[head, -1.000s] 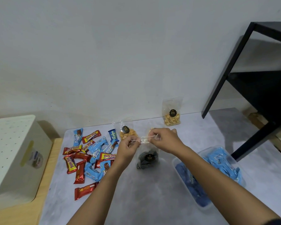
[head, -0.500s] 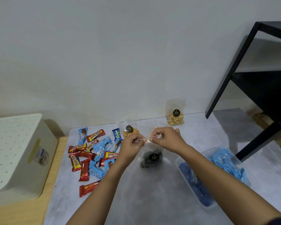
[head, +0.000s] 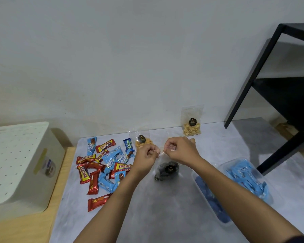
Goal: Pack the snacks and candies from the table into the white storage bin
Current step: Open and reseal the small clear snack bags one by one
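Note:
My left hand [head: 146,156] and my right hand [head: 181,149] both pinch the top edge of a clear bag of dark cookies [head: 167,171], which hangs just above the grey table [head: 165,211]. Left of it lies a pile of red and blue candy bars [head: 104,165]. A clear bag of yellow snacks [head: 142,141] lies behind my left hand. Another clear snack bag [head: 191,124] stands by the wall. The white storage bin [head: 19,171], with a perforated top, sits at the far left on a wooden surface.
A clear plastic container [head: 209,202] with a lid holding blue packets [head: 247,178] sits under my right forearm. A black metal shelf frame [head: 277,95] stands at the right, its leg on the table. The wall runs close behind.
My two hands have moved closer together on the bag's top edge. The view has shifted slightly, with everything sliding a little right.

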`<state>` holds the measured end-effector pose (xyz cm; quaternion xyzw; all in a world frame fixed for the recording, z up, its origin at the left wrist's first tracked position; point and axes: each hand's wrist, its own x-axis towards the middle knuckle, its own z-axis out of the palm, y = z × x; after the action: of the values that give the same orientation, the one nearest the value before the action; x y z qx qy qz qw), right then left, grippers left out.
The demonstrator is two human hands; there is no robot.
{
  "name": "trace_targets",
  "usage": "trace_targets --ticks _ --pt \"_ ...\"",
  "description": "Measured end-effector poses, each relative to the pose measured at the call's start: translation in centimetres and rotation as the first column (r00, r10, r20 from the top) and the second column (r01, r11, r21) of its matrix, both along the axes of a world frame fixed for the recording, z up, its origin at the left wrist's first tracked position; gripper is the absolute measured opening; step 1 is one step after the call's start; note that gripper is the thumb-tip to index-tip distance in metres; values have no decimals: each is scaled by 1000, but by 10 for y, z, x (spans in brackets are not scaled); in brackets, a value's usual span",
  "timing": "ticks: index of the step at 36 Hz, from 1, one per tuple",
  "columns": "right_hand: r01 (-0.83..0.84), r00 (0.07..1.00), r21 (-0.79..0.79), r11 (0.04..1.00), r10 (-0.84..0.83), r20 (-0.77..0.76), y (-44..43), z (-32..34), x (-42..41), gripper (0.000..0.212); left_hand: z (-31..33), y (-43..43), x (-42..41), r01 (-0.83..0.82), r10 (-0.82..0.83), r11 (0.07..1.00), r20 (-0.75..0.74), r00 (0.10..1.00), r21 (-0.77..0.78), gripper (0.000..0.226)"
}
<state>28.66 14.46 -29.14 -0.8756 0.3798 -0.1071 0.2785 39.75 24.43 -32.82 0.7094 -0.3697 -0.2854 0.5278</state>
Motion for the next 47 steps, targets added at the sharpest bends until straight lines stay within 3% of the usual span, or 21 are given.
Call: trace_targets --ticks 18,28,30,34,40,47 --pt "42 999 38 998 -42 7 -6 4 -9 12 2 -5 0 36 -36 999 -122 992 5 8" --pt "104 994 21 994 -104 40 -4 3 -14 12 5 -9 -4 58 -56 998 -106 993 11 9" --pt "70 997 78 994 -73 31 -7 4 -13 12 5 -9 -3 60 -58 998 -96 994 18 11" --pt "-52 986 271 961 7 165 -17 7 -18 2 4 -9 1 28 -25 999 -101 995 23 9" --pt "-7 987 323 946 -45 155 -27 5 -28 13 1 -12 4 -9 12 999 -120 993 33 12" --pt "28 982 295 955 -81 169 -28 -2 -26 28 0 -17 -5 17 -17 999 2 1000 49 5"
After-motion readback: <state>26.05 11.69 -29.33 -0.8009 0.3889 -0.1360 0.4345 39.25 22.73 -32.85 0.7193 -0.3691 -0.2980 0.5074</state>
